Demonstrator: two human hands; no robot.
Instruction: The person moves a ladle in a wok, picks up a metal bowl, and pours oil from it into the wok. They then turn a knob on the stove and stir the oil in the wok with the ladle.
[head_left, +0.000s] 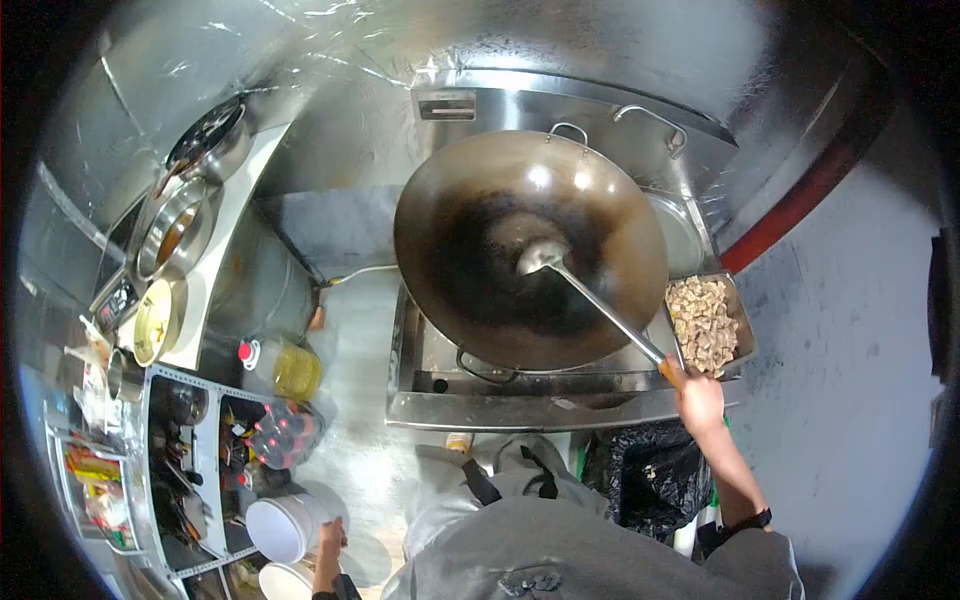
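My right hand (700, 402) is closed around the wooden end of a long metal ladle (612, 318). The ladle's bowl rests in a large dark wok (460, 230), which has loop handles at its far and near sides. Just beyond my right hand, a rectangular metal pan of chopped light-brown pieces (705, 322) sits at the stove's right edge. Low on the left, my left hand (331, 538) hangs beside a white bucket (278, 528). Its fingers look curled; whether anything is in them is hidden.
The steel stove (480, 409) has a bent tap (650, 112) at the back. A bin with a black bag (655, 470) stands below on the right. To the left are a counter with metal bowls (175, 228), an oil jug (295, 374), dark bottles (280, 436) and shelves (185, 374).
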